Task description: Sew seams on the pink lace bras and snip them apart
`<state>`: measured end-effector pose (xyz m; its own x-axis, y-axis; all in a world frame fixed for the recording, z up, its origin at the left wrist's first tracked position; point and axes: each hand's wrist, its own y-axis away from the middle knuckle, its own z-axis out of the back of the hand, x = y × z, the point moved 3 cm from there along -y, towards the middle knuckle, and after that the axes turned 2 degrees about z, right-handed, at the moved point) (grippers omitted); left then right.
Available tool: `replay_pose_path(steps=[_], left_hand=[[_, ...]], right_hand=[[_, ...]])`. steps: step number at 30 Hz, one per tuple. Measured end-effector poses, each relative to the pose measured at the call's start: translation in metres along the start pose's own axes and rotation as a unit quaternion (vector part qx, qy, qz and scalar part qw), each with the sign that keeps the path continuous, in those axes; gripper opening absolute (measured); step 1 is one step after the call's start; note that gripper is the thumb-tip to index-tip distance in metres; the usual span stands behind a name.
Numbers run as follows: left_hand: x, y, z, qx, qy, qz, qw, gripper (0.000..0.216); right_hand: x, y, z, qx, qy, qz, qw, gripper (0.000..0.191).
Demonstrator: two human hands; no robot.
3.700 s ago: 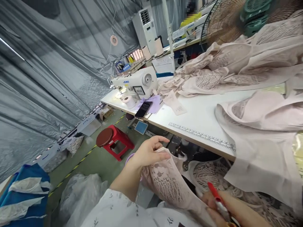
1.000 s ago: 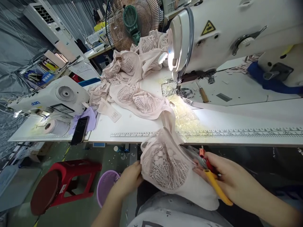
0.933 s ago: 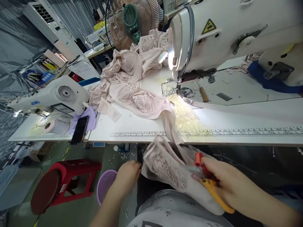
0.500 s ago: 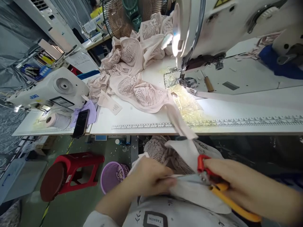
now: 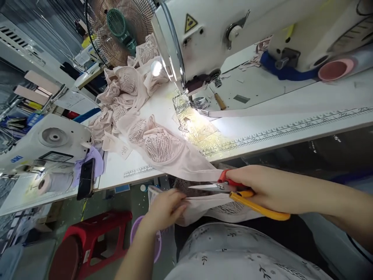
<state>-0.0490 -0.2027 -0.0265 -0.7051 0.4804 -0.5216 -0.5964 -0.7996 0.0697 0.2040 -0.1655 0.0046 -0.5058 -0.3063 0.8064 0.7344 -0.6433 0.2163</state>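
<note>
My right hand is closed around scissors with one red and one orange handle loop; the blades point left. Close by my left hand, a pale pink bra piece stretches rightward below the scissors, one end in the closed fingers. A lace panel shows on it near my lap. On the table lies a pale pink lace bra; its band runs over the front edge to the red handle. Whether my right fingers also grip that band is hidden.
A sewing machine with a lit lamp stands behind the bra, beside a pile of bras. At left are a second machine, a thread cone and a phone. Below stand a red stool and a purple basket.
The view has turned and shifted right. My right hand has raised the scissors toward the table edge. The band that hung loosely over the edge now stretches toward that hand.
</note>
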Motion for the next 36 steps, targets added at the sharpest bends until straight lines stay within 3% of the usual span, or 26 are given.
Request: replay_pose_path(steps=[4, 8, 12, 14, 17, 21, 24, 30, 36], left_hand=[[-0.043, -0.029, -0.011, -0.096, 0.069, -0.128, 0.985, 0.022], [-0.063, -0.046, -0.021, -0.152, 0.146, -0.11, 0.971, 0.019], [-0.065, -0.046, -0.024, -0.202, 0.123, -0.114, 0.965, 0.012], [-0.064, -0.045, -0.026, -0.189, 0.141, -0.107, 0.966, 0.007], [-0.056, -0.048, -0.03, -0.125, 0.295, 0.002, 0.947, 0.019], [-0.046, -0.052, -0.039, -0.029, 0.526, 0.159, 0.835, 0.037], [-0.044, -0.053, -0.042, -0.02, 0.579, 0.194, 0.792, 0.039], [-0.038, -0.054, -0.048, -0.017, 0.604, 0.211, 0.768, 0.038], [-0.038, -0.055, -0.051, -0.009, 0.585, 0.232, 0.777, 0.039]], right_hand=[[0.009, -0.006, -0.005, 0.037, 0.015, 0.013, 0.999, 0.007], [0.011, -0.01, -0.002, 0.045, 0.003, 0.004, 0.999, 0.014], [0.011, -0.012, 0.003, 0.046, 0.002, -0.027, 0.999, 0.016], [0.01, -0.012, 0.004, 0.059, -0.002, -0.033, 0.998, 0.012], [0.005, -0.013, 0.005, 0.066, 0.007, -0.044, 0.997, 0.01], [0.0, -0.014, 0.011, 0.052, 0.029, -0.047, 0.997, 0.015], [0.003, -0.015, 0.013, 0.051, 0.027, -0.029, 0.998, 0.014], [0.007, -0.017, 0.015, 0.048, 0.046, -0.031, 0.997, 0.017], [0.008, -0.018, 0.015, 0.042, 0.033, -0.019, 0.998, 0.017]])
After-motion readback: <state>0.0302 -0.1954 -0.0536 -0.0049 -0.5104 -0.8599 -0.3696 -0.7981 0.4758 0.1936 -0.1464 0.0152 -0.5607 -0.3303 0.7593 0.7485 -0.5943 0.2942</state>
